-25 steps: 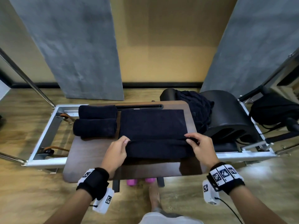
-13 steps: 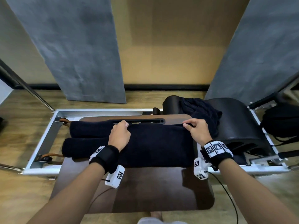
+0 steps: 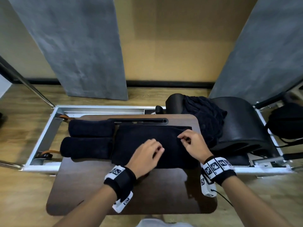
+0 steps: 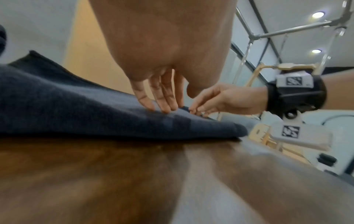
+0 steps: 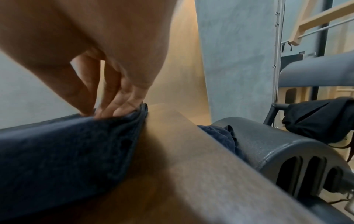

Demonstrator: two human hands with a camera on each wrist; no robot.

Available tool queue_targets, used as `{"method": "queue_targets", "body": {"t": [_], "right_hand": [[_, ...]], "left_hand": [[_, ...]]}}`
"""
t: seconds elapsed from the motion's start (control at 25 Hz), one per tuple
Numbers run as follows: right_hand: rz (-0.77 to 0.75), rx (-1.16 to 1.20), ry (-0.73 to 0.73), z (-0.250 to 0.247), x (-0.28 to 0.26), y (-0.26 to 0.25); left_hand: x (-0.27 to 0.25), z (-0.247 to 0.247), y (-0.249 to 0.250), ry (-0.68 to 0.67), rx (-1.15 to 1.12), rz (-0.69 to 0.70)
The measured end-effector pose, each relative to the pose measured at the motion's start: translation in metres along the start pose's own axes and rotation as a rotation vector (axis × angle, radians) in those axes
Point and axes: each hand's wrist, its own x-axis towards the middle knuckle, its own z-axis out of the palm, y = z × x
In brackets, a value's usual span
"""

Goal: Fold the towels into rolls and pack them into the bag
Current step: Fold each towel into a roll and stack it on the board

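A dark navy towel (image 3: 139,145) lies folded flat on the brown table (image 3: 131,194). My left hand (image 3: 157,150) rests on its middle, fingers straight, with the fingertips (image 4: 162,106) pressing the cloth. At the towel's far right edge my right hand (image 3: 182,139) pinches the cloth (image 5: 57,151) between thumb and fingers (image 5: 118,112). Two rolled navy towels (image 3: 88,138) lie side by side at the table's left. A black bag (image 3: 285,122) sits at the far right, off the table.
A black curved barrel (image 3: 242,125) stands right of the table, with a loose dark towel heap (image 3: 205,115) draped on it. A white metal frame (image 3: 49,128) surrounds the table's far side. Grey panels stand against the back wall.
Both hands lifted the towel's near fold, carried it over to the far edge, then drew back. The left hand now rests on the middle; the right pinches the right edge.
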Motion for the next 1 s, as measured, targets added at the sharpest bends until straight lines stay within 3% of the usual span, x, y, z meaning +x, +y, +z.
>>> {"method": "queue_targets", "body": {"t": [0.08, 0.24, 0.36, 0.48, 0.64, 0.88, 1.0], "right_hand": [[-0.014, -0.084, 0.016, 0.002, -0.016, 0.001], [-0.062, -0.314, -0.019, 0.01, -0.062, -0.003], [-0.165, -0.388, -0.09, 0.024, -0.103, -0.02], [-0.258, -0.36, -0.196, 0.051, -0.145, -0.038], [-0.316, -0.336, -0.265, 0.083, -0.186, -0.048], [-0.223, -0.385, -0.152, 0.088, -0.219, -0.044], [-0.201, -0.47, -0.146, 0.086, -0.224, -0.043]], "left_hand": [[-0.016, 0.014, 0.002, -0.11, 0.143, 0.009], [-0.039, 0.017, 0.001, -0.082, 0.381, -0.049], [-0.056, 0.015, -0.002, -0.045, 0.412, -0.12], [-0.082, 0.017, -0.007, -0.106, 0.378, -0.173], [-0.129, 0.029, -0.008, -0.152, 0.37, -0.064], [-0.186, 0.036, -0.013, -0.076, 0.306, 0.12], [-0.196, 0.032, -0.015, -0.049, 0.297, 0.135]]}}
